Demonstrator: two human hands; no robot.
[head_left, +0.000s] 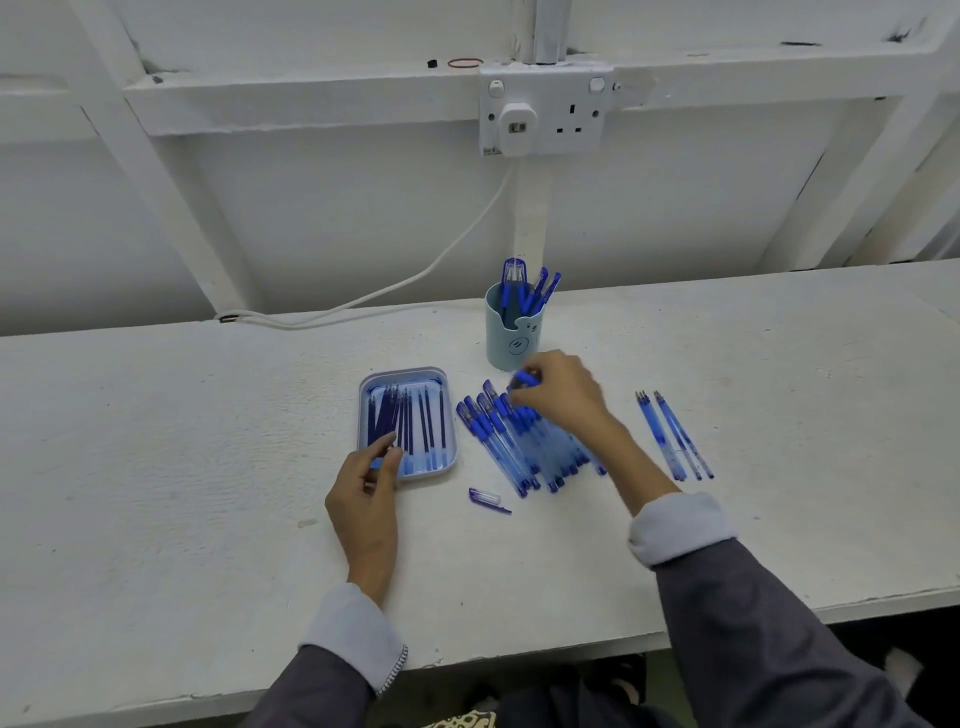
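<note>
Fingers (384, 452) of the left hand (363, 499), low centre of the frame, seem to pinch a refill (383, 418) at the near corner of the tray (405, 372). A hasty tug could tilt the tray and scatter the rest. Farther up, the right hand (563, 397) pinches a blurred blue piece (524, 380) above the pen pile (498, 441). Its wrist might roll pens across the surface (208, 441) or topple the cup (511, 332).

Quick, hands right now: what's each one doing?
Left hand: seems to pinch a refill at the tray.
Right hand: pinches a blue pen, blurred.
</note>
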